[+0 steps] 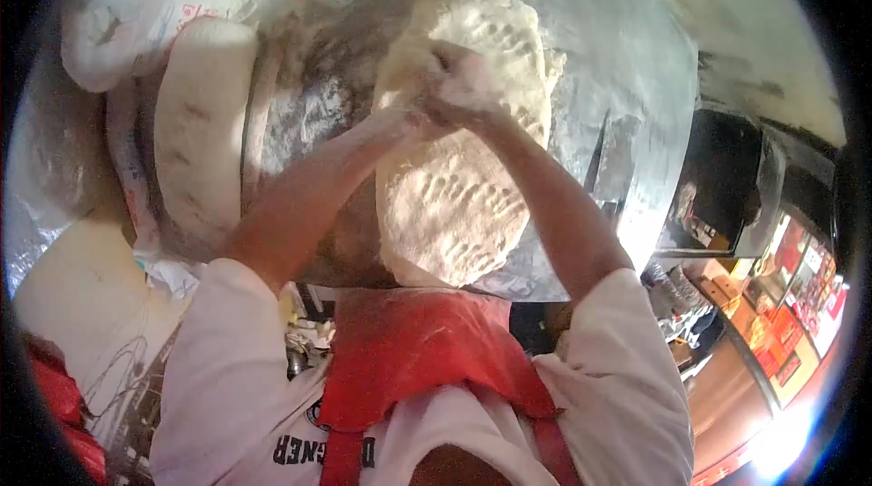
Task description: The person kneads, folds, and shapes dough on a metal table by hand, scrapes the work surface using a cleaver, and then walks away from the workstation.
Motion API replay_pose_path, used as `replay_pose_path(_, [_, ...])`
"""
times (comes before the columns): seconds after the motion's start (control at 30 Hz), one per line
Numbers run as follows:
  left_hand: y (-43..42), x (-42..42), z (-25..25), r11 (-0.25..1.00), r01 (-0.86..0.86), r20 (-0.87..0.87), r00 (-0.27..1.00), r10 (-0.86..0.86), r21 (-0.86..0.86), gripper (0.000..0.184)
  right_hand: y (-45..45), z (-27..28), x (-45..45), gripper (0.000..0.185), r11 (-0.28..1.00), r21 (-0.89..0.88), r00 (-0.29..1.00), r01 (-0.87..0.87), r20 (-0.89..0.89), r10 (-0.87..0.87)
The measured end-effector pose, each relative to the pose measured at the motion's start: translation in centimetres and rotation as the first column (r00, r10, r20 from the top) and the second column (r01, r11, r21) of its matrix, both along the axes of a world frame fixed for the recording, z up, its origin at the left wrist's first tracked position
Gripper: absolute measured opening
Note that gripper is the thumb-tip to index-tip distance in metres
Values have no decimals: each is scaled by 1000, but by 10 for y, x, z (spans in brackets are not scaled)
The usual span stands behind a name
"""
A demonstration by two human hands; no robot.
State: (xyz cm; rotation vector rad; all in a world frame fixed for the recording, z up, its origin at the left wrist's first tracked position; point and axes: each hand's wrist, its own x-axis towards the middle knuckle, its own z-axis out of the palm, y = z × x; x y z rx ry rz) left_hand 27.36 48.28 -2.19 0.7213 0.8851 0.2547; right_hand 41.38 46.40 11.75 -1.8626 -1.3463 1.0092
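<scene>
A long, thick slab of pale dough lies lengthwise in front of me, its surface dented with rows of finger marks. Over its upper middle my left hand and my right hand meet, wrists close together. Both are dusted with flour and smeared by motion, so their fingers do not show clearly. Whether they press on the dough or hover just above it, I cannot tell. Under the dough is a metal worktable streaked with flour.
A white printed sack and a long pale rounded bundle sit on the left. A dark narrow shape marks the tabletop at right. Beyond the right edge stands a dark open box-like unit.
</scene>
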Motion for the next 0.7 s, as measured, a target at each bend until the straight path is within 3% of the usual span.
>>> replay_pose_path(0.07, [-31,23,72,991,78,268,962,-47,-105,17,-37,16,33,28,993,-10,992,118,-37,-118])
replay_pose_path(0.1, [-40,41,95,981,116,401,915,-44,-157,15,-57,9,44,25,979,102,980,177,70,-185])
replay_pose_path(0.13, [-41,62,102,978,121,406,913,-42,-171,15,-74,-8,56,21,951,223,952,212,171,-253])
replay_pose_path(0.17, [-41,81,102,796,314,29,923,-383,517,17,-90,-33,71,17,910,385,969,155,118,-216])
replay_pose_path(0.2, [-39,96,93,155,539,-461,811,-360,828,18,-90,-45,79,15,896,444,920,-11,357,-165])
replay_pose_path(0.23, [-44,98,68,84,602,-553,773,-311,794,18,-82,-59,90,15,854,519,932,20,300,-205])
replay_pose_path(0.27, [-45,101,52,122,622,-563,762,-320,773,18,-83,-61,90,16,815,576,946,53,232,-225])
replay_pose_path(0.33, [-57,98,24,229,589,-504,794,-340,775,18,-85,-64,91,17,868,495,927,32,311,-211])
replay_pose_path(0.4, [-58,96,-2,496,425,-262,894,-365,757,19,-83,-42,82,21,865,497,922,67,300,-244])
replay_pose_path(0.47, [-61,88,6,726,392,-94,905,-415,565,19,-86,-20,67,28,934,240,938,265,158,-307])
replay_pose_path(0.5, [-68,78,13,801,353,-8,917,-399,484,19,-90,11,57,34,920,-121,926,372,-16,-377])
replay_pose_path(0.57, [-119,49,41,922,243,179,935,-304,301,19,-135,33,38,33,953,-145,964,267,36,-265])
replay_pose_path(0.6, [-141,37,47,880,273,115,933,-340,388,20,-158,33,27,29,972,-106,976,210,80,-202])
replay_pose_path(0.67, [-167,34,51,476,548,-365,828,-426,688,20,-195,-13,13,21,912,332,965,242,13,-261])
replay_pose_path(0.7, [-172,38,45,293,676,-553,728,-405,676,20,-204,-19,21,14,899,426,967,100,171,-188])
